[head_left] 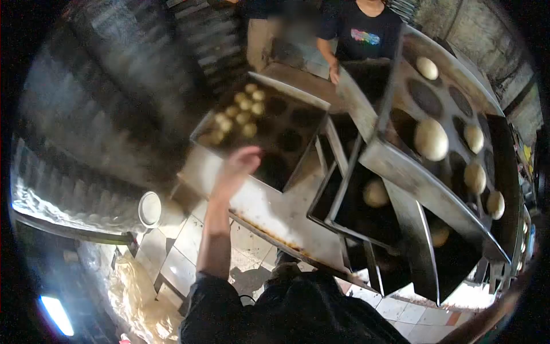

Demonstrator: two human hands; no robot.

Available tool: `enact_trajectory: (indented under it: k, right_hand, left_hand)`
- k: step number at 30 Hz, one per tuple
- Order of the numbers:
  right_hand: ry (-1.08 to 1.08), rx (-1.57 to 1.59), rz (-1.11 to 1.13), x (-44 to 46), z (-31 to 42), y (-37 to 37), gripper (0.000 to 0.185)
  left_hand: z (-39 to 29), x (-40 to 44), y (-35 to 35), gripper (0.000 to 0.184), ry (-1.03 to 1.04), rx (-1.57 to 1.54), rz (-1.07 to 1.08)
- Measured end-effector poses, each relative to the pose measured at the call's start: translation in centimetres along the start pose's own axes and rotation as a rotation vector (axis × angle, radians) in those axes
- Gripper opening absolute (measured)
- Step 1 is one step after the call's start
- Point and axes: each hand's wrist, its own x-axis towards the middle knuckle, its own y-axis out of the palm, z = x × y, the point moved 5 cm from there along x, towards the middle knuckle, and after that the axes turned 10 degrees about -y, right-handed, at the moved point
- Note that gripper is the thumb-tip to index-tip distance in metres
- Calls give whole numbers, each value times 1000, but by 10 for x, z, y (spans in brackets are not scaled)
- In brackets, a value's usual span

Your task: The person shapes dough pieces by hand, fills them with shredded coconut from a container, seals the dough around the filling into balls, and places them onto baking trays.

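My left hand, blurred by motion, is over the near edge of a dark tray. Several pale dough balls are bunched in that tray's far left part, just beyond the hand. Smearing hides how its fingers are set. At the lower right my right forearm reaches toward the side of a large tilted metal tray; the hand itself is lost in shadow. Round dough pieces sit spaced apart in this tray, among dark round marks.
More metal trays are stacked askew beneath the tilted one, some with dough inside. A pale table supports the left tray. Across from me stands a person in a dark shirt. A white round container and plastic sheeting are at left.
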Motion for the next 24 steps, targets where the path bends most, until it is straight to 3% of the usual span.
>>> enact_trajectory:
  k: [1,2,3,4,5,6,7,9,10,11,13,16,17,18,19,20,21,22,23,24]
  right_hand:
    - [-651,-281,181,-8,13,-3,38]
    - [-642,-294,185,-12,29,-7,38]
    - [45,-67,-52,-13,21,-28,40]
    - [727,156,-314,-36,13,-39,42]
    - [745,116,-337,-40,25,-48,42]
    - [494,32,-112,-29,41,-49,41]
    - [242,-45,121,-24,58,-48,41]
    - [215,-111,159,-15,87,-53,38]
    - [111,-116,179,-4,104,-43,36]
    - [13,-120,198,0,114,-39,34]
    - [56,-81,221,-18,115,-57,31]
    - [36,-2,379,-54,106,-89,23]
    - [-94,-24,748,-61,95,-110,27]
    - [18,261,718,-61,104,-99,26]
    - [110,538,659,-62,119,-85,41]
    - [79,519,620,-79,126,-92,41]
    - [598,543,600,-122,117,-111,59]
    - [1120,550,562,-181,114,-133,79]
    - [1031,723,340,-253,104,-130,74]
    - [1006,731,354,-271,117,-126,73]
  left_hand:
    - [46,49,-26,24,4,274,-193]
    - [95,95,-44,21,230,636,-329]
    - [133,136,-51,19,479,997,-457]
    - [166,182,-50,23,457,1322,-386]
    - [157,203,-44,28,434,1650,-317]
    - [152,221,-49,34,19,1214,-373]
    - [133,219,-32,34,54,1227,-363]
    - [107,211,-9,35,62,960,-393]
    - [105,216,-10,39,18,964,-225]
    - [90,207,-4,39,48,953,-231]
    - [50,160,-8,37,140,760,-316]
    - [-5,46,-24,34,440,334,-543]
    - [-42,-21,-15,33,496,197,-647]
    - [-47,-66,-6,36,605,46,-830]
    - [-66,-116,11,39,864,-19,-890]
    - [-43,-150,24,42,900,-175,-751]
    - [-24,-181,44,45,917,-323,-604]
    - [-34,-212,70,45,924,-350,-619]
    - [-49,-242,112,47,934,-326,-234]
    - [-62,-277,161,52,924,-295,155]
